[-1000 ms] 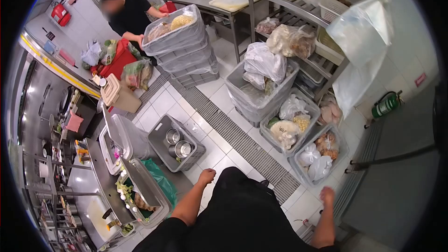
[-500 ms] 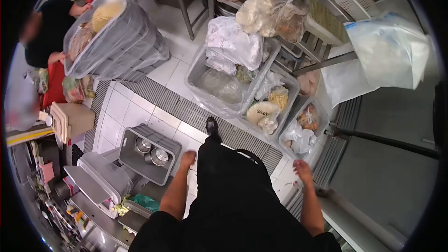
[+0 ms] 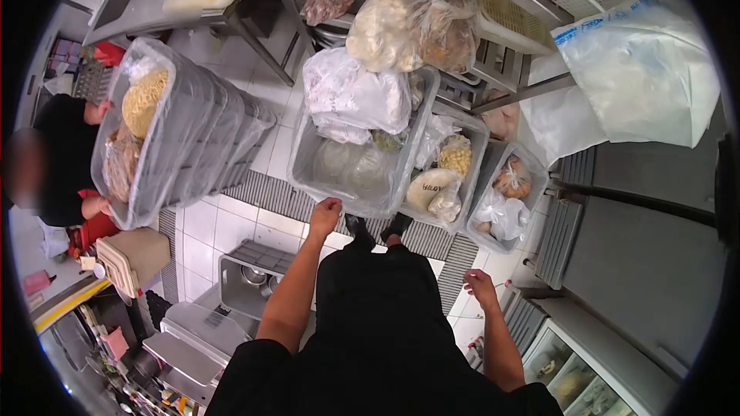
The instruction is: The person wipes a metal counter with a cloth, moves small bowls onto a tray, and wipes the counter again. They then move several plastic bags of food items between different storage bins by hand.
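My left hand [image 3: 326, 216] hangs over the floor just in front of a large grey bin [image 3: 347, 196], its fingers loosely curled; whether anything is in them is too small to tell. In the bin lie white plastic bags [image 3: 358, 92] and clear bags. Low on the right is my right hand [image 3: 482, 288], fingers apart and holding nothing. It is below a small grey bin [image 3: 536, 181] with a white bag [image 3: 505, 219] in it. Between the two bins stands another grey bin [image 3: 478, 135] with a bag of yellow pieces [image 3: 455, 152] and a round white item [image 3: 432, 187].
At the left a person [image 3: 65, 154] holds a tall stack of plastic-wrapped grey bins [image 3: 208, 123]. A slatted metal rack [image 3: 505, 69] with full bags is at the back. A grey bin with metal pots [image 3: 266, 249] is at lower left, a glass-topped fridge [image 3: 574, 370] at lower right.
I have moved closer to the bins, and both my feet now show beside them. My left hand has risen toward the large bin. The stack and the person appear lower at the left.
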Motion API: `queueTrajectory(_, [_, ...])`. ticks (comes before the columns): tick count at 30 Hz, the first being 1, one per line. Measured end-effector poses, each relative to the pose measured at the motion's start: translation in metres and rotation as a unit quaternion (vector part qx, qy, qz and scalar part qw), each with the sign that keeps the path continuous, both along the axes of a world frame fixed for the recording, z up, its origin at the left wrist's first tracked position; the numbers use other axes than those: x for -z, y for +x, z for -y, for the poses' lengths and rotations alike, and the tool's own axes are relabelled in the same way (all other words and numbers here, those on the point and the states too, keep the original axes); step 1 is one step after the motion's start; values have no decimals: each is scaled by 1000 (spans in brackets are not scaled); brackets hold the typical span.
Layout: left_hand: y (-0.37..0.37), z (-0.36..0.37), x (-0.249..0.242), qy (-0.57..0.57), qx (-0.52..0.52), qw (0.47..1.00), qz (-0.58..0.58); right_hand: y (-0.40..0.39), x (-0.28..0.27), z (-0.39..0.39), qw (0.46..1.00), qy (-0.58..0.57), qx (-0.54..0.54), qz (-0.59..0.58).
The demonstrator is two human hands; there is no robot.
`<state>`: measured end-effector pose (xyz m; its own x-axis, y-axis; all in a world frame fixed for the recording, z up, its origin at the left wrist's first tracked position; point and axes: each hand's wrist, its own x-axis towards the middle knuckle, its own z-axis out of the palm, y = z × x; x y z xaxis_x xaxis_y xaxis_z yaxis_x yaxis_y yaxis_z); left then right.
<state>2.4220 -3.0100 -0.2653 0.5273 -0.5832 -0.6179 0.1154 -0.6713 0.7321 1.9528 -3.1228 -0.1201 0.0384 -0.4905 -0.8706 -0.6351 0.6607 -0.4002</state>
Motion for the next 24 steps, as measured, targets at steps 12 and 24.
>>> queueTrajectory(12, [40, 165, -85, -90, -12, 994, 60, 43, 66, 128, 992, -58, -37, 106])
queueTrajectory(24, [138, 406, -196, -275, 111, 825, 482, 298, -50, 305, 887, -446, -65, 97])
